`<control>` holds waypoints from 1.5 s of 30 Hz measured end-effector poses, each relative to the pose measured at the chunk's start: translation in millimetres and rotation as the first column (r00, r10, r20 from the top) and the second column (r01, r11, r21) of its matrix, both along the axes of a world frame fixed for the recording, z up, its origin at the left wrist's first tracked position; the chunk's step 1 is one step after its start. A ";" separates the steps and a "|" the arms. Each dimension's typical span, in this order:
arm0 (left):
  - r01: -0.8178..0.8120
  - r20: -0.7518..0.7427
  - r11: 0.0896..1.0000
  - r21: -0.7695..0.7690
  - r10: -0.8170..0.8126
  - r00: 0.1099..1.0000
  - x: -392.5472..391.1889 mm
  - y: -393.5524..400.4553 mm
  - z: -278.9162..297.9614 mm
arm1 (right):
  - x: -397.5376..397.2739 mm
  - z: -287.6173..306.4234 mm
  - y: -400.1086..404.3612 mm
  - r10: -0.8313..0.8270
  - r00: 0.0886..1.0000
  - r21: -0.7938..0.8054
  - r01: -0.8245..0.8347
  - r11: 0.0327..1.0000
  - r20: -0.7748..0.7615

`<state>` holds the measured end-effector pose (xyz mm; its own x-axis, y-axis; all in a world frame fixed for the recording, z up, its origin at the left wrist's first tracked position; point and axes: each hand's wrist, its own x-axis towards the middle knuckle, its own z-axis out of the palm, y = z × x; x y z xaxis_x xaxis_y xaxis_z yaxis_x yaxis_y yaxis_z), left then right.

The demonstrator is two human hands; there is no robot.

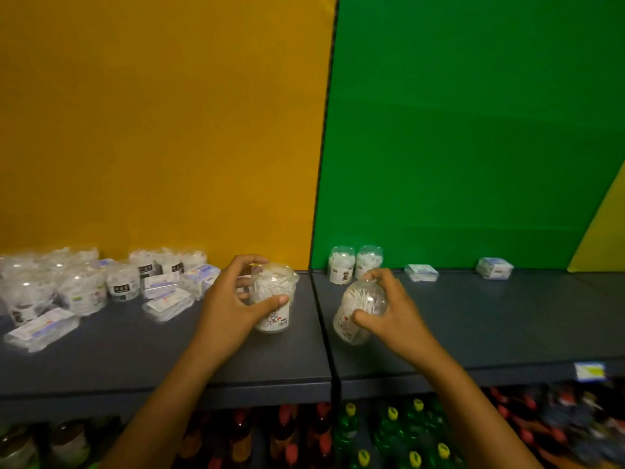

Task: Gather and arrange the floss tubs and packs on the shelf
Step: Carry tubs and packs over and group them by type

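Shelf [169,353] — dark grey, matt, flat board in two sections with a seam at centre; yellow back panel [152,130] to the left, green back panel [473,130] to the right.

Left hand [233,302] — fingers and thumb curled round an upright floss tub [272,299], just left of the seam; right hand [389,308] — gripping a second floss tub [360,311] from above by its domed end, tilted, just right of the seam; whether its base touches the shelf cannot be told.

Tubs: clear thin-walled plastic cylinders, rounded top, white printed label on the lower half, packed with white floss picks; judged light, fairly stiff yet liable to dent, smooth and a little slippery; best taken round the waist with a full wrap, not by the lid alone.

Gathered stock, far left: cluster of tubs [84,286] mixed with flat floss packs [40,328]; packs are clear rectangular wrappers with pale labels, glossy, likely soft and crinkly — lift by the long edges.

Right section, far edge: pair of upright tubs [355,264] against the green panel; two stray packs [421,272] and [493,268] farther right, well apart.

Price tag [590,371] on the near lip at right; bottles [389,431] with coloured caps on the level below, blurred.
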<state>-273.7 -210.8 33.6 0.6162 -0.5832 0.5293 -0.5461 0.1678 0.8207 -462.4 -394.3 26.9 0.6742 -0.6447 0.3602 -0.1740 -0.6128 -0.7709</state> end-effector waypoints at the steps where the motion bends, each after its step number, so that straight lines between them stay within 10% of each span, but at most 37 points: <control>1: 0.014 0.002 1.000 0.002 -0.014 1.000 -6.9 -7.8 -1.2 | -8.6 -0.9 -4.5 -0.011 1.000 0.007 0.011 1.000 -0.002; 45: -0.054 0.044 0.963 0.265 0.044 0.998 23.7 -256.4 -60.5 | 41.9 -23.1 -226.5 0.024 1.000 0.016 -0.024 1.000 0.000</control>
